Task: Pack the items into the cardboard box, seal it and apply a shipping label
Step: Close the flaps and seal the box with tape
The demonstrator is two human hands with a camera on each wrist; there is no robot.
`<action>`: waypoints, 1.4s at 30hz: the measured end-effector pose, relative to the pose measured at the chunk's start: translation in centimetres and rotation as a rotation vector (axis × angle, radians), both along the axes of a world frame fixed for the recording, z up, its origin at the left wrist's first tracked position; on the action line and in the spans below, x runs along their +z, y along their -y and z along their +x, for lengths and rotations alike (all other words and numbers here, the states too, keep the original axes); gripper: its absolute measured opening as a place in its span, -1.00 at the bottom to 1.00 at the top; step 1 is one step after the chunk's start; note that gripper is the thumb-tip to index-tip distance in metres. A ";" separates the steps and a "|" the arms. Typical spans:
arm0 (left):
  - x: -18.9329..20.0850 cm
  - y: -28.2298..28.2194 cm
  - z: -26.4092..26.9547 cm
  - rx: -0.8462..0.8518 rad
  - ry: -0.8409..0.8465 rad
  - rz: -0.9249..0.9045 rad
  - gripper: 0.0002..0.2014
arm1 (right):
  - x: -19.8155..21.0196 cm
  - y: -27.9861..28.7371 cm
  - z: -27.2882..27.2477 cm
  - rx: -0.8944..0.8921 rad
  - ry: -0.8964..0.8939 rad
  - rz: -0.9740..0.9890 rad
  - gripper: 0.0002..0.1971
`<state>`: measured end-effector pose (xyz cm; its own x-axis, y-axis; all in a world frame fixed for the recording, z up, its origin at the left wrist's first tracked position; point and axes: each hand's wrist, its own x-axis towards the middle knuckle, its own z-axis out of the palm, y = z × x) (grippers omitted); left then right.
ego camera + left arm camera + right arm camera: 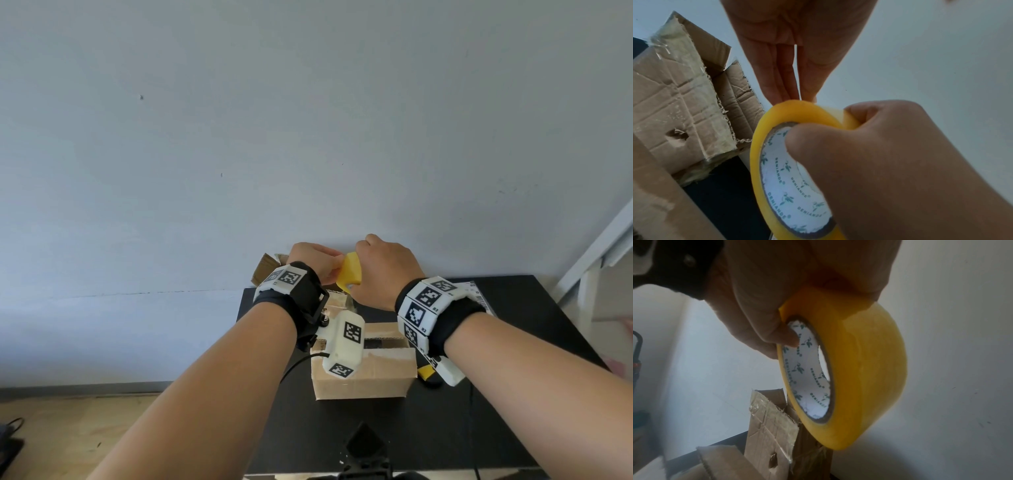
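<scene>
A yellow tape roll (350,274) is held up in front of the wall, above the far end of the cardboard box (363,377). My right hand (383,270) grips the roll (859,369), a finger hooked into its white printed core. My left hand (315,262) meets it from the left; its fingertips (791,95) and thumb pinch at the roll's upper rim (797,107). The box sits on the black table (513,394), its near top flaps folded down with a slot between them. Torn, taped flaps (684,105) stand up at the far left.
A white sheet with a barcode (479,296) lies on the table behind my right wrist. A small yellow and black object (427,372) sits right of the box. A black object (363,448) is at the table's near edge. The wall is close behind.
</scene>
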<state>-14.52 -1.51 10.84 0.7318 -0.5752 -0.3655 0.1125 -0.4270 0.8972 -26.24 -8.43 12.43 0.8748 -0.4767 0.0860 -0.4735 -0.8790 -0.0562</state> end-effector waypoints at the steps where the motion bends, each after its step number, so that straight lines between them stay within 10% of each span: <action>1: 0.1 0.0 0.0 0.001 -0.002 0.003 -0.83 | 0.0 0.0 0.0 -0.006 0.001 0.006 -0.68; 14: 0.1 0.6 0.4 -0.091 0.058 -0.035 -0.90 | -0.7 0.2 0.0 -0.017 0.037 0.053 -0.62; 25: -0.4 2.5 -0.3 -0.153 0.676 0.374 -0.86 | -1.5 0.3 0.0 -0.015 0.024 0.028 -0.63; 42: 0.3 2.3 1.5 -0.394 0.667 0.509 -0.88 | -0.9 0.7 -0.4 0.118 -0.048 -0.005 -0.53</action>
